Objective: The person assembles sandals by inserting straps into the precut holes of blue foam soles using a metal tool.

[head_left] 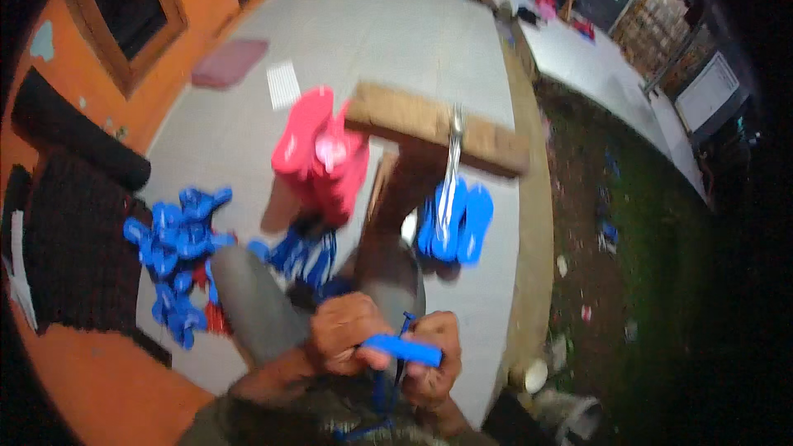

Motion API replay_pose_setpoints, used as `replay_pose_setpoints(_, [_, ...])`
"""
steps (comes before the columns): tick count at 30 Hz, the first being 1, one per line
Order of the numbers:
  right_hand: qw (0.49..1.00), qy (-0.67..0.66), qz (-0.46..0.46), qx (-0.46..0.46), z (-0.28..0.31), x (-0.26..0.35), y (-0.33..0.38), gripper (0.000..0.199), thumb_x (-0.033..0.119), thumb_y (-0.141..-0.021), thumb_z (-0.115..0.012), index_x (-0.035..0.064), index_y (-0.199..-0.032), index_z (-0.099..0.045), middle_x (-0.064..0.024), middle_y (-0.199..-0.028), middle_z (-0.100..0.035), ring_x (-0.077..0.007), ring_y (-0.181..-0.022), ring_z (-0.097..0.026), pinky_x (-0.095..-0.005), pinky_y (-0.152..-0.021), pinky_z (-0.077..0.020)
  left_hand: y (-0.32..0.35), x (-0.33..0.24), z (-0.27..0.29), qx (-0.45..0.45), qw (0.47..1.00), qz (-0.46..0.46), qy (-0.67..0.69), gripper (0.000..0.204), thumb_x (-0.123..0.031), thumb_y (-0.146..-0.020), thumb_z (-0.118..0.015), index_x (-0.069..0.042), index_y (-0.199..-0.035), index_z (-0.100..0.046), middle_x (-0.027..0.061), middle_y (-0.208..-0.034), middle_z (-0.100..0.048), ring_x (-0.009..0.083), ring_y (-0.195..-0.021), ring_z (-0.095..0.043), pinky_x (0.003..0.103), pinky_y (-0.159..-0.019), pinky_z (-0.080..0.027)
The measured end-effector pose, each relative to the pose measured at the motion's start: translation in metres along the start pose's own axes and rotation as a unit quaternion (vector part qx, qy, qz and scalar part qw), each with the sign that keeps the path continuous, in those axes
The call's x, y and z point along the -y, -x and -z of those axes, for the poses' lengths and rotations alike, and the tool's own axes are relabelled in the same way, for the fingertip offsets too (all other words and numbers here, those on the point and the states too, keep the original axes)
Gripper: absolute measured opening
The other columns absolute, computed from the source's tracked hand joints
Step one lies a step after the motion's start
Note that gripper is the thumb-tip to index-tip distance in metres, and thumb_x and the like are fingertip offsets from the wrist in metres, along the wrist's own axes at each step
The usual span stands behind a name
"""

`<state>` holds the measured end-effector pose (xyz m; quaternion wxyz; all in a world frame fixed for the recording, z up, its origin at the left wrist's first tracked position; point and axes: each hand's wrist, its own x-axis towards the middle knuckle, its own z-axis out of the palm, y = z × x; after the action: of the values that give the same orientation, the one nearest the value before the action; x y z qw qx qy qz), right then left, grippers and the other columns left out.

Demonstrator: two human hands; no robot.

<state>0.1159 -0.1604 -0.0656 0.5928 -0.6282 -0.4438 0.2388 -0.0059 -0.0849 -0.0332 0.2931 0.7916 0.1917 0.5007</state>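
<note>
Low in the frame, above the lap, the blue strap piece [402, 350] lies crosswise between both hands — left hand [343, 334] and right hand [434, 355] each pinching an end — equally near.

Grey concrete floor [396, 25], orange wall [91, 388] with wood-framed window [124, 8], dim light.

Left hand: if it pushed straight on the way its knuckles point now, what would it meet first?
The left hand points right along the blue rubber sandal strap that it grips, so it would likely meet the right hand first; the two are nearly touching, though blur hides the gap.
</note>
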Motion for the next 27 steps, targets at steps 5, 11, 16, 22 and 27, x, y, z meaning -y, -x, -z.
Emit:
replay_pose_setpoints(5, [0.993, -0.087, -0.039, 0.065, -0.003, -0.018, -0.026, 0.029, -0.006, -0.07, -0.053, 0.0008, -0.099, -0.053, -0.0112, -0.103, -0.052, -0.0219, -0.096, -0.051, -0.0325, -0.079, -0.0439, -0.007, 0.054, 0.007, -0.079, 0.996, 0.019, -0.019, 0.045, -0.047, -0.077, -0.057, -0.002, -0.078, -0.051, 0.0076, -0.073, -0.049, 0.0215, -0.066, -0.049, 0.031, -0.063, -0.04])
replay_pose_setpoints(11, [0.959, -0.272, 0.006, -0.077, -0.027, -0.009, -0.035, 0.029, -0.009, -0.073, -0.05, -0.0014, -0.101, -0.051, -0.0088, -0.104, -0.051, -0.0178, -0.094, -0.051, -0.029, -0.081, -0.0431, 0.06, 0.042, -0.017, 0.005, 0.893, 0.351, 0.28, 0.046, -0.047, -0.076, -0.059, -0.002, -0.077, -0.049, 0.003, -0.055, -0.046, 0.0104, -0.05, -0.043, 0.026, -0.05, -0.038])
replay_pose_setpoints(16, [0.935, -0.33, -0.019, -0.128, -0.034, -0.03, -0.029, 0.021, 0.005, -0.083, -0.051, 0.0003, -0.102, -0.046, -0.0066, -0.095, -0.052, -0.0139, -0.085, -0.05, -0.0231, -0.071, -0.0417, 0.086, 0.058, -0.018, 0.049, 0.699, 0.484, 0.524, 0.039, -0.041, -0.083, -0.052, -0.002, -0.089, -0.054, 0.0069, -0.078, -0.056, 0.0135, -0.071, -0.054, 0.028, -0.065, -0.043])
replay_pose_setpoints(22, [0.988, -0.128, -0.077, -0.035, -0.016, -0.027, -0.017, 0.037, 0.01, -0.078, -0.06, -0.0002, -0.11, -0.044, -0.0092, -0.1, -0.051, -0.0189, -0.092, -0.049, -0.029, -0.081, -0.039, 0.033, 0.089, 0.013, -0.266, 0.744, 0.368, 0.489, 0.034, -0.033, -0.085, -0.052, -0.005, -0.104, -0.053, 0.0069, -0.101, -0.055, 0.0198, -0.093, -0.053, 0.038, -0.084, -0.041])
replay_pose_setpoints(27, [0.983, -0.163, 0.082, 0.027, -0.019, 0.017, -0.047, 0.045, 0.014, -0.073, -0.066, 0.0004, -0.112, -0.049, -0.0139, -0.111, -0.051, -0.0246, -0.103, -0.048, -0.0334, -0.089, -0.0377, -0.019, 0.062, 0.023, 0.061, 0.965, 0.124, 0.224, 0.027, -0.026, -0.082, -0.055, -0.002, -0.095, -0.054, 0.0104, -0.091, -0.055, 0.0227, -0.084, -0.055, 0.035, -0.074, -0.045])
